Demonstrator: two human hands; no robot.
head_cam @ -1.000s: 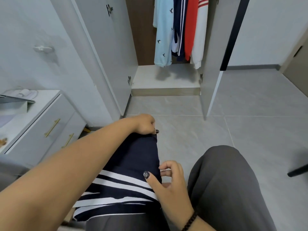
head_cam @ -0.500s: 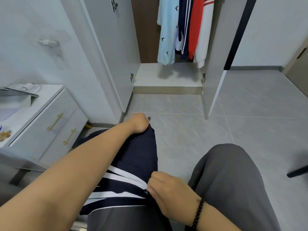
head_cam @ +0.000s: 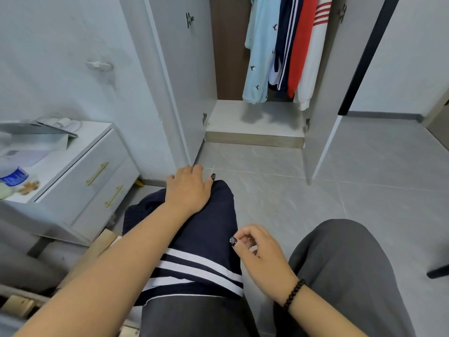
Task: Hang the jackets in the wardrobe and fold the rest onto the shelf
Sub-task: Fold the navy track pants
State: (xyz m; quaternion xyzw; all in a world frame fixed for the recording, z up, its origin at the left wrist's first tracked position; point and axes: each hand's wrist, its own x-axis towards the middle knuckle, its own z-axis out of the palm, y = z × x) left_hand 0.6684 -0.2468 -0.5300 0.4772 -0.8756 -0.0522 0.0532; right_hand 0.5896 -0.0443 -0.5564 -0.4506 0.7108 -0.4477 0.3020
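A navy garment (head_cam: 206, 227) with white stripes lies folded over my left thigh. My left hand (head_cam: 188, 190) presses flat on its far end at the knee, fingers bent over the edge. My right hand (head_cam: 261, 251) hovers at the garment's right edge, fingers loosely curled, thumb tip touching the cloth and holding nothing. Ahead, the wardrobe (head_cam: 187, 69) stands open. Inside hang a light blue jacket (head_cam: 260, 49), a navy one (head_cam: 285, 45), a red one (head_cam: 302, 45) and a white one (head_cam: 313, 69). Its bottom shelf (head_cam: 255, 117) is bare.
A white nightstand (head_cam: 80, 171) with gold handles stands at left, with a box and a water bottle (head_cam: 11, 175) on top. Wooden slats (head_cam: 97, 246) show at lower left. Both wardrobe doors stand open over the grey tile floor (head_cam: 364, 190). A black furniture leg (head_cam: 437, 273) juts in at right.
My right hand let go of the striped part and lifted to the garment's right edge. My left hand flattened on the far end. The camera tilted down slightly.
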